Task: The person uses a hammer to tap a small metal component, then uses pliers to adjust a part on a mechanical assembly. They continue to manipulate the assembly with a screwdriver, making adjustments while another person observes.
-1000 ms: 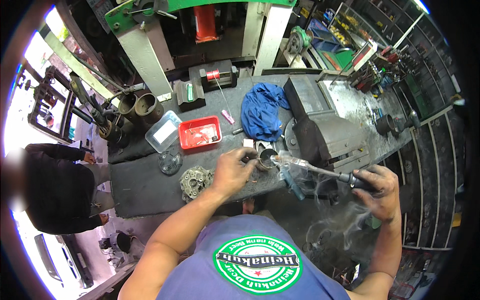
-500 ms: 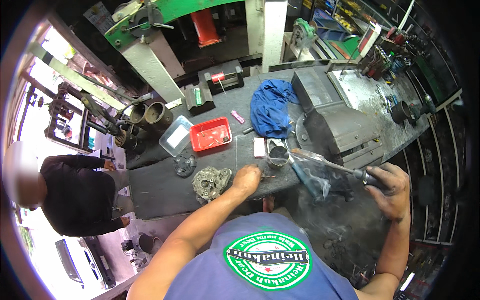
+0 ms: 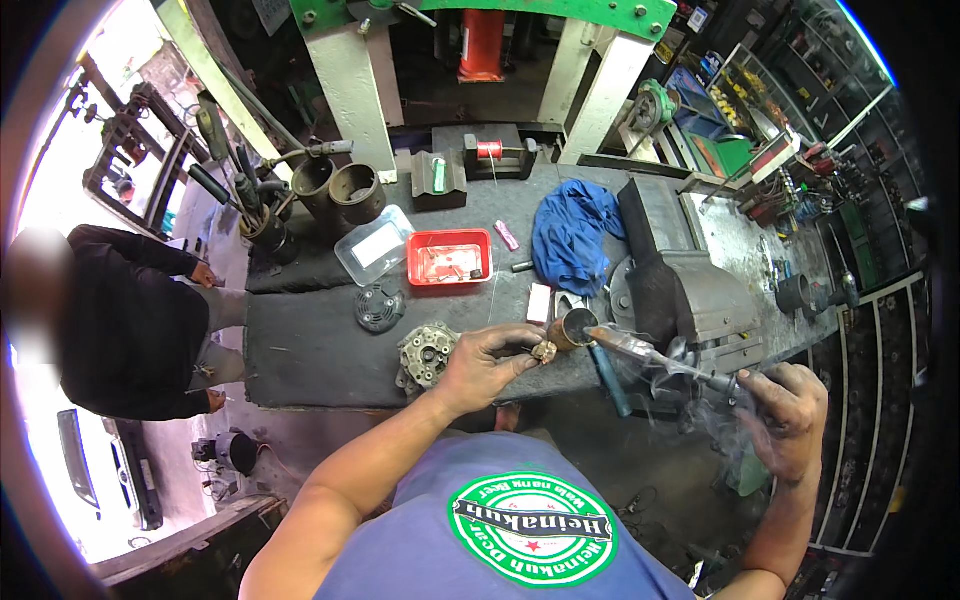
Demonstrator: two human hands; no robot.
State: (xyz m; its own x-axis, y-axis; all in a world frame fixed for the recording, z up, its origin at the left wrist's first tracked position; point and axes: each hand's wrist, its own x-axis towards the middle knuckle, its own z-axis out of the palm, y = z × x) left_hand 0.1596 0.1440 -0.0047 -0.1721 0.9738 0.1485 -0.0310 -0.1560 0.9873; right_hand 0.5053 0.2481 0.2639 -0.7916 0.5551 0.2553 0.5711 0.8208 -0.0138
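In my right hand is the dark handle of a soldering iron. Its wide copper-coloured tip points left, close to the mouth of a small round metal can; I cannot tell whether they touch. Smoke drifts around the shaft. The thumb and fingers of my left hand pinch a small brass-coloured metal part just left of the can, over the bench's front edge. Beside that hand lies an alternator housing. A small white-and-pink box lies behind the can.
A red tray of small parts, a clear plastic lid, a black vented cover and a blue cloth lie farther back. A large bench vise stands at right. Another person stands at left.
The view has turned, shifting the bench rightward in the picture. My left fingers have come up beside the can, and the small part now shows. The iron stays near the can, still smoking.
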